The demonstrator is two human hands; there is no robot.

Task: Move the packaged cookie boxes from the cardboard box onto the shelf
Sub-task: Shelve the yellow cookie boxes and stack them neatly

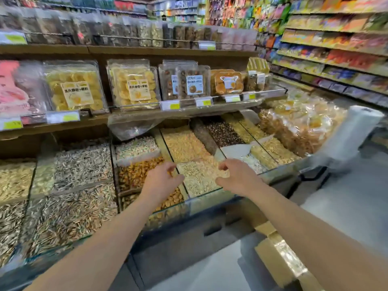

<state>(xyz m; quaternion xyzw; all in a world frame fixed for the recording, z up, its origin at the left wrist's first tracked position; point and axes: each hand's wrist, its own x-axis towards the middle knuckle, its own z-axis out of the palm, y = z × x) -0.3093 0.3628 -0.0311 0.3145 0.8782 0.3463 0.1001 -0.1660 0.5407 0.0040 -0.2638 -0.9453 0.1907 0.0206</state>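
Clear plastic cookie boxes stand on the wooden shelf (134, 117): a yellow-cookie box (133, 84), another yellow one (75, 89), a brown-cookie box (193, 81) and an orange pack (227, 82). Only a flap of the cardboard box (279, 255) shows, on the floor at the lower right under my right arm. My left hand (162, 181) and my right hand (235, 177) hover side by side over the bulk bins below the shelf. Their fingers are loosely curled and they hold nothing.
Glass-fronted bulk bins (84, 171) of seeds, nuts and grains fill the counter under the shelf. A roll of plastic bags (352, 133) stands at the counter's right end. Bagged snacks (298, 127) lie beside it. A long shelf aisle (336, 49) runs at the right.
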